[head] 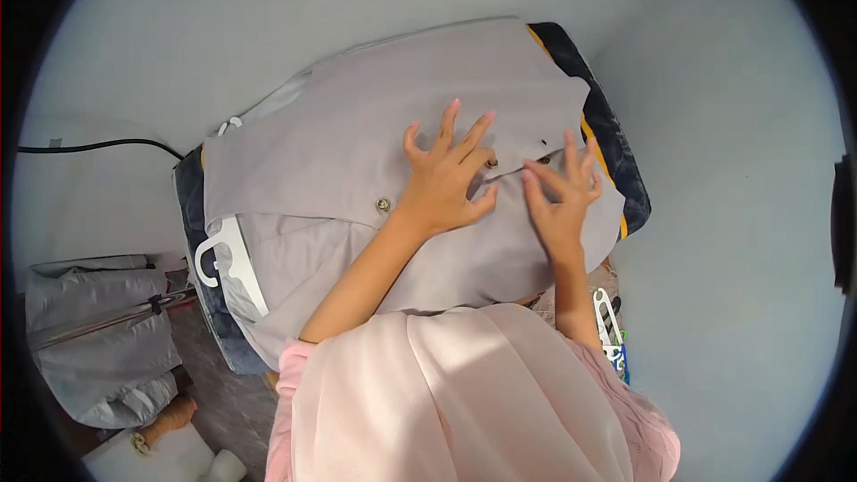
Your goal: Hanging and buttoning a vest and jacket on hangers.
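A light grey-mauve garment (321, 140) with metallic buttons lies spread over a dark padded board with yellow trim. My left hand (445, 177) rests on it, fingers spread, the index finger by a button (492, 163); whether it grips the cloth there is unclear. To its right, my right hand (561, 197) pinches the garment's front edge between thumb and index finger, near another button (545, 160). A further button (382, 205) shows left of my left forearm. A white plastic hanger (234, 264) pokes out at the garment's left end.
The padded board's dark edge (622, 154) stands close to the walls. A black cable (107, 146) runs in from the left. Grey fabric hangs over a metal bar (107, 328) at lower left. White hangers (606, 321) are at the board's lower right.
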Tool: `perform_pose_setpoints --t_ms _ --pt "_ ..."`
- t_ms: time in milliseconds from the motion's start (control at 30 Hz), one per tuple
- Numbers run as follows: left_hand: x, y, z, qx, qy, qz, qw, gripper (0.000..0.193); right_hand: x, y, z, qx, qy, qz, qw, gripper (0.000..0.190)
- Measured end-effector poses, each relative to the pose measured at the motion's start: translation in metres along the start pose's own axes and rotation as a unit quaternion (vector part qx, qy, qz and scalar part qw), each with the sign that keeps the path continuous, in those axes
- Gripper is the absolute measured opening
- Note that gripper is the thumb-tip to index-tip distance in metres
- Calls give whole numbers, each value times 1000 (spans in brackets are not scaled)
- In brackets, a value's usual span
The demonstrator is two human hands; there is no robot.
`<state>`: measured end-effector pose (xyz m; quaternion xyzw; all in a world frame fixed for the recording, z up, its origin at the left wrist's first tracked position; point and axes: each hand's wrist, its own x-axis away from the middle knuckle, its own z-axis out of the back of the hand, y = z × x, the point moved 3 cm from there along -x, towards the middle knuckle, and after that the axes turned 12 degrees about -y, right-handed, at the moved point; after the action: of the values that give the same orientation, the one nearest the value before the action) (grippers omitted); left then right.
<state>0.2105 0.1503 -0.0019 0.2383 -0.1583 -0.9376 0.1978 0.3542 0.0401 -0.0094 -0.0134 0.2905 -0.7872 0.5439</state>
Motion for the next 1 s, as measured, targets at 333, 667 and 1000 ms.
perform_pose_setpoints --t_ms 333,667,1000 --pt "-66 28 -33 -111 -63 -93 988 28 7 23 1 112 -15 -76 991 27" --pt "-75 26 -52 -147 -129 -36 980 10 -9 24 6 92 25 -112 989 21" --pt "-60 0 -59 107 -78 41 990 13 -25 21 -1 50 30 -97 994 15"
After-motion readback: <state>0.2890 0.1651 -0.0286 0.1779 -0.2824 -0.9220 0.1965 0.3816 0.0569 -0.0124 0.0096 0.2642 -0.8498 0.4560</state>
